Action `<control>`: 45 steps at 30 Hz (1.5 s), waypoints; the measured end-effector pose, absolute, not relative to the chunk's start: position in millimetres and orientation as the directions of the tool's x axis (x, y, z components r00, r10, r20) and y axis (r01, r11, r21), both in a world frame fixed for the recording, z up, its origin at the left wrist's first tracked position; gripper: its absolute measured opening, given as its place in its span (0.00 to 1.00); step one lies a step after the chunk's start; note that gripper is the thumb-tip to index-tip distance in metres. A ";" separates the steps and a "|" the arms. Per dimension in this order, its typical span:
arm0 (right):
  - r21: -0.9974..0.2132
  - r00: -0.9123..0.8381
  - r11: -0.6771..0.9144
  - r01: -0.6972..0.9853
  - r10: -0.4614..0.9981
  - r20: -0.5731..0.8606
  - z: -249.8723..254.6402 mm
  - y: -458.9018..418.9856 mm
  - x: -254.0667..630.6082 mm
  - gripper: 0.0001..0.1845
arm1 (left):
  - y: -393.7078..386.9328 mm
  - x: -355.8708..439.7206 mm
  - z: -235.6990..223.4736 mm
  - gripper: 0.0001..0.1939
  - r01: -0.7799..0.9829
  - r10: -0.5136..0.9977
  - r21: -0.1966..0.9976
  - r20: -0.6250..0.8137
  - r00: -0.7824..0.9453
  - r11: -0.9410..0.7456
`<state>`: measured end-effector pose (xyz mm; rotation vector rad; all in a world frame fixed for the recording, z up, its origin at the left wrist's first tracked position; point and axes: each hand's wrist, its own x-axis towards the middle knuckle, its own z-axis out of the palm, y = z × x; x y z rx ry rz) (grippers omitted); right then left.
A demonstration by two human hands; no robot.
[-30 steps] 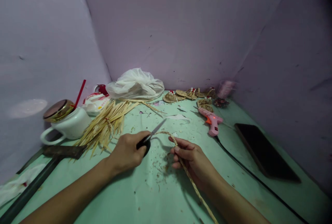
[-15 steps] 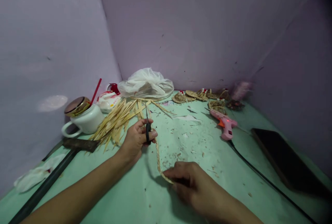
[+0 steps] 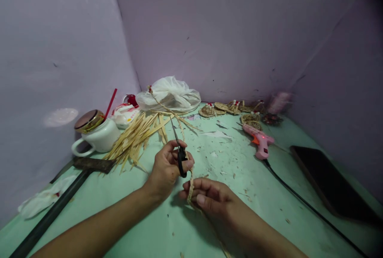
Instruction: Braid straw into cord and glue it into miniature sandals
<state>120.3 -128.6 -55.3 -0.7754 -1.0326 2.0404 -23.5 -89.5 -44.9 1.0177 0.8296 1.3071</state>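
Left hand (image 3: 166,168) grips scissors (image 3: 180,155), blades closed. Right hand (image 3: 209,197) pinches braided straw cord (image 3: 189,178). Cord uncut; loose straw strips (image 3: 136,136) unbraided on bench (image 3: 149,226).

Braided straw cord (image 3: 183,130): tan, plaited, thin; rises steeply up and away from the fingers pinching its lower part, free end tipped red. Scissors (image 3: 179,150): black handles within curled fingers, closed blades pointing away, alongside the cord.

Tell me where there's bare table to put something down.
Bare green table lies between the left forearm and the hammer, and between the right hand and the glue gun cord. The back, by straw strips and woven pieces, is crowded.
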 end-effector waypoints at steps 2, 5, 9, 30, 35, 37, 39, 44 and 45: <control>-0.821 -0.552 -0.479 -0.312 0.795 -0.254 -55.4 -128.8 120.4 0.15 | -85.5 -25.5 -44.4 0.21 -0.373 0.993 0.928 0.063 0.098 -0.022; -0.814 -0.486 -0.525 -0.247 0.794 -0.364 -54.9 -126.2 121.6 0.18 | -81.9 -27.8 -43.9 0.21 -0.370 0.993 0.929 0.063 0.101 -0.022; -0.894 -0.274 -0.446 -0.033 0.865 -0.421 -58.4 -118.6 124.2 0.15 | -86.0 -26.0 -43.3 0.20 -0.362 0.985 0.932 0.064 0.160 -0.002; -0.963 0.051 -0.243 -0.114 0.967 -0.250 -60.8 -100.1 137.3 0.10 | -82.9 -55.7 -39.6 0.18 0.636 0.819 0.534 0.226 0.527 -0.557; -0.980 0.043 -0.188 -0.058 0.981 -0.190 -63.8 -96.5 144.9 0.07 | -79.4 -57.0 -49.1 0.27 0.643 0.700 0.281 0.222 0.679 -0.713; -0.981 0.032 -0.177 -0.074 0.983 -0.180 -69.8 -95.1 146.4 0.07 | -77.8 -57.6 -52.3 0.29 0.645 0.689 0.243 0.225 0.689 -0.725; -0.976 0.006 -0.200 -0.083 0.979 -0.202 -75.1 -94.0 147.2 0.09 | -77.2 -58.4 -53.7 0.29 0.649 0.683 0.212 0.234 0.692 -0.731; -0.975 -0.084 -0.209 -0.078 0.976 -0.202 -71.4 -94.5 149.1 0.11 | -77.2 -59.9 -50.9 0.28 0.647 0.666 0.163 0.232 0.709 -0.745; -0.974 -0.094 -0.212 -0.074 0.974 -0.205 -68.2 -94.8 149.2 0.10 | -76.8 -60.3 -49.7 0.28 0.644 0.663 0.160 0.225 0.714 -0.748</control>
